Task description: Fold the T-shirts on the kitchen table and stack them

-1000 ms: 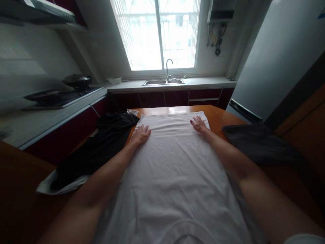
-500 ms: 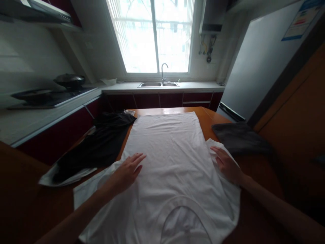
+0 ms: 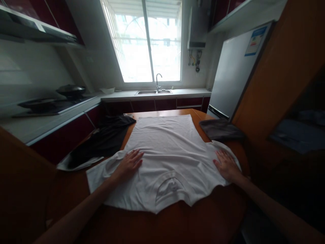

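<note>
A white T-shirt (image 3: 167,149) lies spread flat on the orange wooden table (image 3: 177,220), its neck opening toward me and its hem toward the window. My left hand (image 3: 129,163) rests flat and open on the shirt near its left sleeve. My right hand (image 3: 225,165) lies flat and open on the right sleeve at the table's right side. Neither hand holds anything.
A black garment (image 3: 101,142) lies on the table's left part, partly over a white one. A folded dark grey cloth (image 3: 220,130) sits at the right. Beyond are a counter with a sink (image 3: 153,92), a stove with a pan (image 3: 69,90), and a fridge (image 3: 233,71).
Both hands slid from the shirt's far hem back toward me to the sleeves. The view pulled back and now shows the whole shirt.
</note>
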The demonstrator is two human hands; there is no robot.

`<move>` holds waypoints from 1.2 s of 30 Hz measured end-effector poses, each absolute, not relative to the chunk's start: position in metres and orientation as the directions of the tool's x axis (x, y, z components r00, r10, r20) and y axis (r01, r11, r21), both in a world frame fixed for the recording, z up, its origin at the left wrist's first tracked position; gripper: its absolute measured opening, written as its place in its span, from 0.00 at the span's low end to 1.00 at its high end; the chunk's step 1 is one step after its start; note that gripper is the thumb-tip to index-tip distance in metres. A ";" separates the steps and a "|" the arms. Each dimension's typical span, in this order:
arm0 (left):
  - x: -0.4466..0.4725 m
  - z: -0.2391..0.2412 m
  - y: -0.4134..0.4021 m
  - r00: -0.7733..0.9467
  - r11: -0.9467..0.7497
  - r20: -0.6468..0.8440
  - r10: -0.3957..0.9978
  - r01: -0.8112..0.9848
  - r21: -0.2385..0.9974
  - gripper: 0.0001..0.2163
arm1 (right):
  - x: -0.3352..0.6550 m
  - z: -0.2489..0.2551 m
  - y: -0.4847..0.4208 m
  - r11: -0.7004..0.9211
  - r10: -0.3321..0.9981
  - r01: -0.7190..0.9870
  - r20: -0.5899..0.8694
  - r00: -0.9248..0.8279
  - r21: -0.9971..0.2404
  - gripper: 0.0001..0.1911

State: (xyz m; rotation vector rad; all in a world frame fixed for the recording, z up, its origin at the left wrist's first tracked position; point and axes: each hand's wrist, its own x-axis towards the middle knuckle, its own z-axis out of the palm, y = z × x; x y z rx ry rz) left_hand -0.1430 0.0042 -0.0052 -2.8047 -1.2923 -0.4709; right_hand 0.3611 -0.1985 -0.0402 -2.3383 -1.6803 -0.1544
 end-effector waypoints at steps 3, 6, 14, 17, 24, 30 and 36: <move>-0.144 0.001 0.002 0.617 -0.679 0.317 0.720 0.722 0.137 0.25 | 0.371 -0.035 -0.205 -0.299 0.910 0.938 0.243 0.335 -0.174 0.31; -0.159 0.008 -0.006 0.587 -0.665 0.365 0.723 0.735 0.134 0.25 | 0.378 -0.029 -0.207 -0.269 0.897 0.941 0.303 0.323 -0.206 0.27; -0.226 0.000 -0.048 0.571 -0.602 0.285 0.770 0.798 0.025 0.26 | 0.393 -0.035 -0.210 -0.167 0.933 0.963 0.284 0.223 -0.210 0.29; -0.234 -0.001 -0.073 0.571 -0.592 0.236 0.786 0.806 0.023 0.25 | 0.405 -0.037 -0.211 -0.121 0.951 0.974 0.259 0.169 -0.191 0.28; -0.251 0.000 -0.080 0.397 -0.445 0.362 0.843 0.894 0.055 0.27 | 0.447 -0.032 -0.215 -0.385 0.830 0.897 0.344 0.439 -0.215 0.30; -0.285 0.007 -0.030 -0.061 0.040 0.277 0.959 0.996 0.080 0.27 | 0.476 -0.014 -0.212 -0.577 0.702 0.750 0.273 0.658 -0.323 0.23; -0.284 0.036 -0.022 -0.117 0.095 0.091 0.989 0.972 0.216 0.17 | 0.460 0.003 -0.200 -0.388 0.759 0.706 0.229 0.610 -0.592 0.09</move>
